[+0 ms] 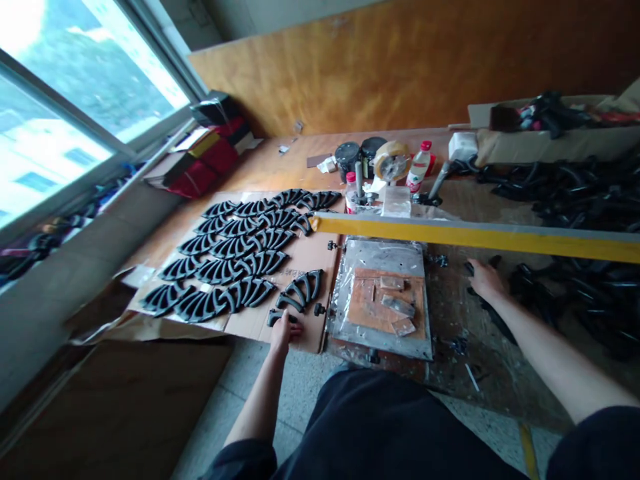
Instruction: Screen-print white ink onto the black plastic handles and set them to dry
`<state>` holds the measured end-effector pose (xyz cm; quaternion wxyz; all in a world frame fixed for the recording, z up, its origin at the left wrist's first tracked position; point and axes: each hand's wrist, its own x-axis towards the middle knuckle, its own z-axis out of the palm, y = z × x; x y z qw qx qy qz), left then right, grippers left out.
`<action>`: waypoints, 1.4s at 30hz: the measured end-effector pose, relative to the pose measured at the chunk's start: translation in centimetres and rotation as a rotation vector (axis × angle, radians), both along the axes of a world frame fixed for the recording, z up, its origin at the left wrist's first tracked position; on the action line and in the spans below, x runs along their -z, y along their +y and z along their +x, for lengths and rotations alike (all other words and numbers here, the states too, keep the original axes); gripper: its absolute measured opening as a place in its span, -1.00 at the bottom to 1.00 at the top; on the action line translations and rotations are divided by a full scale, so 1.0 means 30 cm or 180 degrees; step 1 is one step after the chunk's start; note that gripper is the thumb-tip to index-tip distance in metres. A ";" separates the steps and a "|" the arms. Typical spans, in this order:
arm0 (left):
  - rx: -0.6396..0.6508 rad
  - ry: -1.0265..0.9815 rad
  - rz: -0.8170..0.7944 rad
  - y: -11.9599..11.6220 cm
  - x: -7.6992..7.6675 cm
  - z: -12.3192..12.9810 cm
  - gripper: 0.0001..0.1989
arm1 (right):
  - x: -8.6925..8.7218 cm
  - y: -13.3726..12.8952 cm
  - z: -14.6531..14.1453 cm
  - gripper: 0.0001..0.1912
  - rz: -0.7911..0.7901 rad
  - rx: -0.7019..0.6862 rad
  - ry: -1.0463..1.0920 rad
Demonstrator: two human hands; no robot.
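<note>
Near the front edge of the cardboard sheet [317,257], we are pinching a short black curved piece [275,317] in our left hand [283,329], with the thumb and fingers closing on it. The piece is lying low over the sheet, just in front of a small fan of similar black pieces [300,291], and a black knob [320,309] is sitting to the right of it. Farther left, many more arched pieces [220,303] are lying in closely packed rows on the same sheet. Our right hand [484,280] is resting, palm down, among dark parts on the right of the workbench [445,380]; black shapes are showing beside its fingers, but we cannot tell whether it is gripping any of them. Beyond that hand, a heap of black parts [580,287] is spreading toward the right edge. Between our hands, a grey plate [383,257] is carrying a brown board [363,312] with small blocks [399,306] on it. A yellow bar [450,233] is spanning the space behind the plate, and a red-capped bottle [419,168] is standing farther back beside a tape roll [391,161].
</note>
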<state>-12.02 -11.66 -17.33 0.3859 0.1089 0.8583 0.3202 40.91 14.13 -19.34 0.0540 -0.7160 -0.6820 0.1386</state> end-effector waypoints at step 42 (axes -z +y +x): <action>0.1792 0.2842 -0.0424 0.194 -0.096 0.085 -0.68 | -0.155 -0.378 -1.376 -0.40 -0.1442 -0.1854 0.1927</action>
